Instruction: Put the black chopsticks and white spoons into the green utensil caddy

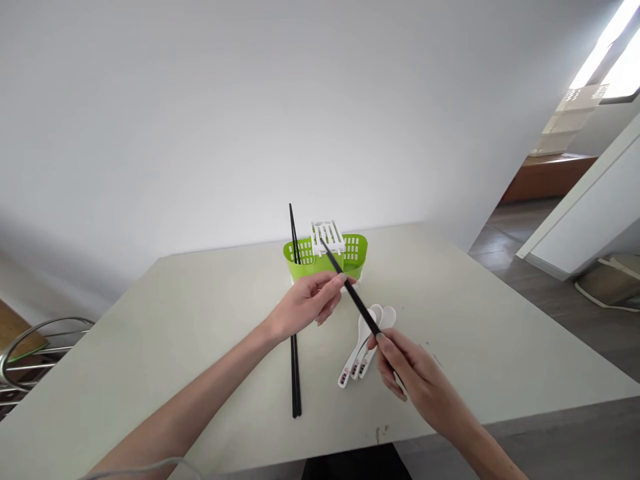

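Both hands hold black chopsticks [361, 305], slanted across the middle of the view; I cannot tell whether it is one or a pair. My left hand [316, 299] pinches them toward the thin end, while my right hand [407, 363] grips the thick end. Behind my left hand stands a green utensil basket [356, 252] with a white slotted top [327, 237] at its centre. More black chopsticks [294, 230] stand upright in its left compartment. Another pair of chopsticks [296, 383] lies on the table below my left hand. White spoons [363, 350] lie fanned beside my right hand, partly hidden.
The pale table [215, 320] meets a white wall [225, 133] behind the basket. A metal rack [30, 360] stands beyond the table's left edge. To the right are a grey floor and a white panel [590, 200].
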### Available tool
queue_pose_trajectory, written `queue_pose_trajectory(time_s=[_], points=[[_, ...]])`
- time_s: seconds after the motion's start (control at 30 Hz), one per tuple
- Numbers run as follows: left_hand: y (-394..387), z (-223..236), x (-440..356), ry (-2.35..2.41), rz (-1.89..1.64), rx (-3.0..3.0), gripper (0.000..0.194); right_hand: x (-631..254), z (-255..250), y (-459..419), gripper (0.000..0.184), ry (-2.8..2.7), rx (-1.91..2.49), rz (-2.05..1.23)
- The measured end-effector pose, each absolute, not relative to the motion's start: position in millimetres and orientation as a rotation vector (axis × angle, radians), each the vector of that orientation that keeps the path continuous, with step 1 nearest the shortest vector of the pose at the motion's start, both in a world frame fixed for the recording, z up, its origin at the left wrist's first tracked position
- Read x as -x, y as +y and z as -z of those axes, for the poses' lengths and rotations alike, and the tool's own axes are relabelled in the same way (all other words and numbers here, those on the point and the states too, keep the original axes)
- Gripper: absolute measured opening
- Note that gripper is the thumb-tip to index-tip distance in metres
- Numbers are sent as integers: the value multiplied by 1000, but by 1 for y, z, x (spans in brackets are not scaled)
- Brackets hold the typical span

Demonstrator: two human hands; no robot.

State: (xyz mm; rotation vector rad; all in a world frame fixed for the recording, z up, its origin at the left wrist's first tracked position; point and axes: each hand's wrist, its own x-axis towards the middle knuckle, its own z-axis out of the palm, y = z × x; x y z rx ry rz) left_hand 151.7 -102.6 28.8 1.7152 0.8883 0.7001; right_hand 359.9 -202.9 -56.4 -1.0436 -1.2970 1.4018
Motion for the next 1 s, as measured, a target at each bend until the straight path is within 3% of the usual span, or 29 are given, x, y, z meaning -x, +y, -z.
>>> queue_pose_trajectory(time_s=[0.4,1.0], points=[[-108,-24,-120,1103,-868,-1710,46,-336,60,-201,67,-1180,1012,-1601],[-106,-28,-113,1164,-983,-1626,43,-343,60,-198,59,-1219,1030,-1579]])
